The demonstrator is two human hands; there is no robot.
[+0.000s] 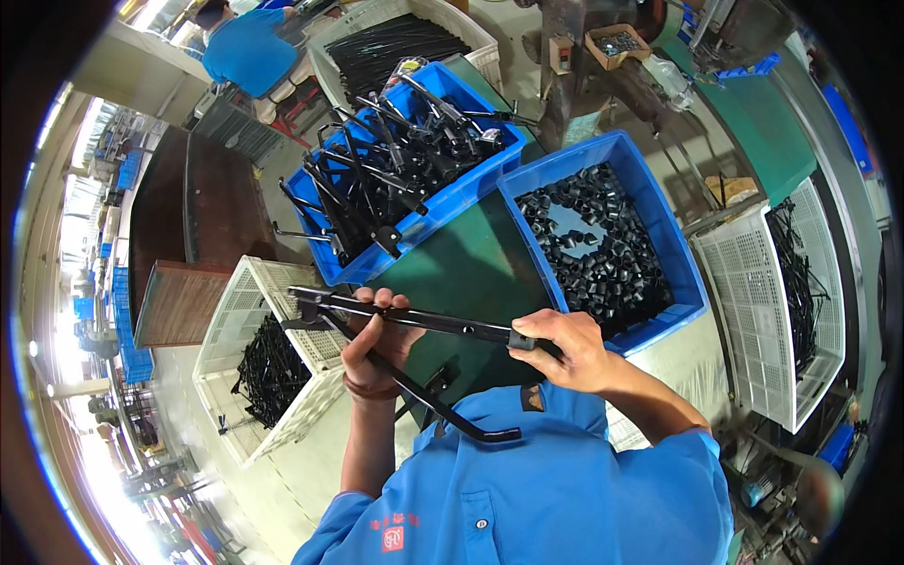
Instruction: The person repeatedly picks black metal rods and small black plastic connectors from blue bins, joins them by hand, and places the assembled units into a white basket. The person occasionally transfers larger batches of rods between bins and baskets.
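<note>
My left hand (pixel 384 341) is closed around a black metal kickstand-like part (pixel 428 321). Its straight tube points right, and a thinner bent rod (pixel 428 397) slants down toward my chest. At the tube's right end, my right hand (pixel 573 350) pinches a short black end cap (pixel 521 339) between thumb and fingers. The cap touches the tube end; how far it sits over it is hidden by my fingers. Beyond my right hand stands a blue bin (pixel 697 299) of loose black caps. Ahead, another blue bin (pixel 443 215) is heaped with similar black metal parts.
A green tabletop (pixel 428 259) lies under the bins. White crates with thin black rods stand at left (pixel 247 282), right (pixel 744 282) and far back (pixel 485 56). A cardboard box (pixel 617 58) of small metal pieces sits on a machine. Another person (pixel 250 52) in blue is at far left.
</note>
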